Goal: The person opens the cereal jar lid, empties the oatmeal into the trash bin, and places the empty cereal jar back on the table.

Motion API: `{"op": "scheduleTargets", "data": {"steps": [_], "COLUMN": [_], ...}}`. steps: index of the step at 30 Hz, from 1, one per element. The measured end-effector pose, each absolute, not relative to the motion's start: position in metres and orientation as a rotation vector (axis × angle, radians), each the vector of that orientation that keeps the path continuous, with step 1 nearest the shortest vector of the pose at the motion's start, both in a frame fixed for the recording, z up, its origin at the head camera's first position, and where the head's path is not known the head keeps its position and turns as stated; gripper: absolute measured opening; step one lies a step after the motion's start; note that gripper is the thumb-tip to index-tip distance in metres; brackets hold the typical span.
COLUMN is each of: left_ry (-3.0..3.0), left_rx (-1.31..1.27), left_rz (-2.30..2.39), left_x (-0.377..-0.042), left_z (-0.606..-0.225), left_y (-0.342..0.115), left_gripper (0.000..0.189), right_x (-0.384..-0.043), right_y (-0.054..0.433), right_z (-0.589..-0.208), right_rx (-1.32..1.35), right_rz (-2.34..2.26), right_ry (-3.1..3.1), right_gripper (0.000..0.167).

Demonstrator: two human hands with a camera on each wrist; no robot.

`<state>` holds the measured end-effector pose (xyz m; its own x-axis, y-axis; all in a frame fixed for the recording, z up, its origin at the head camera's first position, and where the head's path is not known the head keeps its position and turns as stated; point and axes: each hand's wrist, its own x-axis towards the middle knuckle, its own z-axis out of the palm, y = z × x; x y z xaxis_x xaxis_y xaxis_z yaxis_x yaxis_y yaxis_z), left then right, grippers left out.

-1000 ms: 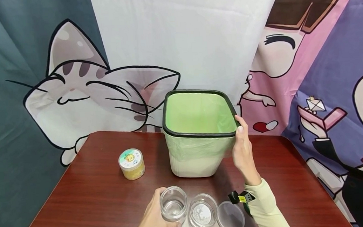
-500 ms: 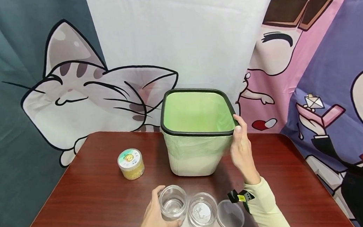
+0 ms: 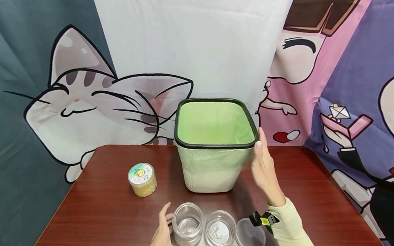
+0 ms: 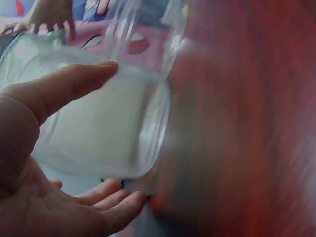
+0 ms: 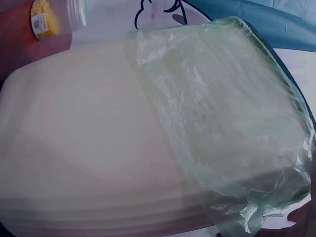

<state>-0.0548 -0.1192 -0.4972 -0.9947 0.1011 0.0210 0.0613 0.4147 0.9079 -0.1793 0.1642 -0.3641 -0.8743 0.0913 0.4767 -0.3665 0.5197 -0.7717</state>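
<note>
A clear empty jar [image 3: 188, 224] stands upright at the table's front. My left hand [image 3: 163, 236] is around its left side, fingers and thumb spread; the left wrist view shows the thumb and fingertips off the jar [image 4: 98, 123]. A pale trash can [image 3: 207, 175] with a black rim and green liner bag [image 5: 217, 103] stands behind. Along the can's right side, just below the rim corner, my right hand [image 3: 265, 171] lies with straightened fingers; contact with the can is hard to tell.
To the right of the jar are a second clear open jar [image 3: 220, 230] and a round translucent lid [image 3: 250, 235]. A lidded tub with yellow contents [image 3: 142, 180] stands left of the can. A printed cloth backdrop [image 3: 195, 43] hangs behind the brown table [image 3: 97, 214].
My left fingers have spread away from the jar they were holding. My right fingers, earlier bent over the can's rim, have straightened and slipped off it. The objects stay in place.
</note>
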Motion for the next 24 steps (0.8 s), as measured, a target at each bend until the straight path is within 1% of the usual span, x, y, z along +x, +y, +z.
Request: {"op": "scheduleTargets", "data": {"steps": [2,8,10,13,15,18,22,24], "left_ry": [2.555,2.460,2.462,2.448,2.426,2.453,2.535,2.527], "left_rx": [0.112,-0.124,-0.159,-0.142,-0.113,-0.118,-0.260,-0.360], "left_rz": [1.685,1.681,1.662,1.639,1.647,1.649,1.650,1.670], "left_x": [-0.055,-0.057,-0.056,-0.055,-0.055,-0.056,-0.063,-0.068], "left_z": [-0.493,-0.476,-0.472,-0.469,-0.468,-0.469,-0.471,-0.470], "left_y": [-0.126,-0.147,-0.152,-0.157,-0.159,-0.164,-0.174,-0.180], "left_gripper": [0.124,0.116,0.113,0.107,0.101,0.087,0.065,0.061], "right_x": [-0.175,-0.162,-0.158,-0.153,-0.149,-0.143,-0.133,-0.126], "right_y": [0.164,0.159,0.157,0.154,0.153,0.150,0.144,0.137], "right_z": [-0.366,-0.370,-0.371,-0.372,-0.373,-0.373,-0.372,-0.366], "right_rx": [0.203,0.192,0.188,0.163,0.145,0.126,0.164,0.208], "right_rz": [1.336,1.367,1.371,1.357,1.360,1.380,1.429,1.438], "right_ry": [-2.308,-2.266,-2.248,-2.237,-2.226,-2.183,-2.079,-2.038], "right_gripper": [0.046,0.045,0.047,0.049,0.048,0.044,0.035,0.032]}}
